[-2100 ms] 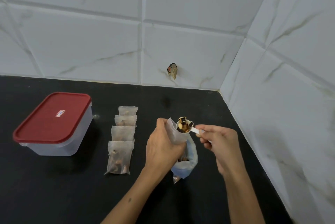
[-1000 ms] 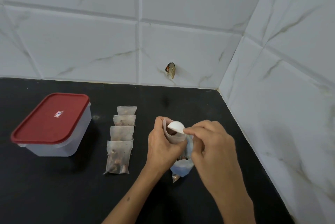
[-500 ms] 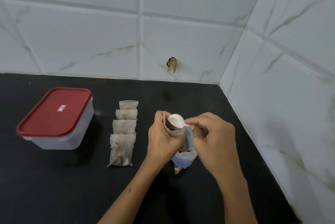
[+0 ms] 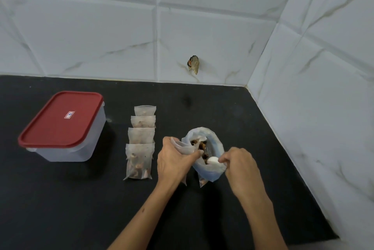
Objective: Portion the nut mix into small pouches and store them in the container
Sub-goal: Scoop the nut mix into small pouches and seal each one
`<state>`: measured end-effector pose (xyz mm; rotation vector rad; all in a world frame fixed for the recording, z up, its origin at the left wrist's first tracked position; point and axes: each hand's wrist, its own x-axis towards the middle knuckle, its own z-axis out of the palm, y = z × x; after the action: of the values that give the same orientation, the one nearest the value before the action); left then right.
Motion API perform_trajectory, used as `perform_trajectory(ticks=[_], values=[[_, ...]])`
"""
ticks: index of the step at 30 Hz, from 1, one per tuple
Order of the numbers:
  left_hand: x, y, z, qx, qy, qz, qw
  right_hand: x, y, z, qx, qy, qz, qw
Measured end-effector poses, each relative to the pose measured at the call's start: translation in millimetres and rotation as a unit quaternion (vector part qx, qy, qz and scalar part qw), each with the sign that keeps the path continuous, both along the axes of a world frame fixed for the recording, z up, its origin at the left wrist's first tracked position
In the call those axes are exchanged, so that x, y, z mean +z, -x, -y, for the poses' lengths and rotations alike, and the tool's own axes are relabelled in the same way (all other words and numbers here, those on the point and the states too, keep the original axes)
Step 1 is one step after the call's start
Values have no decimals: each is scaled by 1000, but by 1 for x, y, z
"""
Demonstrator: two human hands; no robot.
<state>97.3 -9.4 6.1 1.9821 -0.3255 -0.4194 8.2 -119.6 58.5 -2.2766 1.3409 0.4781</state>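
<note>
My left hand is curled around a small translucent pouch, held just left of the nut mix bag, touching its rim. My right hand pinches the handle of a white scoop, whose bowl sits inside the bag's open mouth among the nuts. Left of the bag, four filled pouches lie in an overlapping column on the black counter. Further left of the bag sits the container, red lid on.
</note>
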Motion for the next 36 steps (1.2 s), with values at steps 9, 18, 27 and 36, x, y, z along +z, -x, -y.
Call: perform_trajectory(ticks=[9, 18, 27, 36], values=[[-17, -1, 4, -39, -37, -83, 995, -27, 15, -34, 135, 169, 79, 973], [-25, -6, 5, -55, -4, -136, 989, -53, 10, -52, 161, 267, 188, 931], [-24, -1, 2, -13, 12, -125, 992, -37, 23, -25, 128, 232, 221, 939], [-34, -3, 6, -14, 6, -171, 985, -58, 15, -56, 147, 259, 204, 933]])
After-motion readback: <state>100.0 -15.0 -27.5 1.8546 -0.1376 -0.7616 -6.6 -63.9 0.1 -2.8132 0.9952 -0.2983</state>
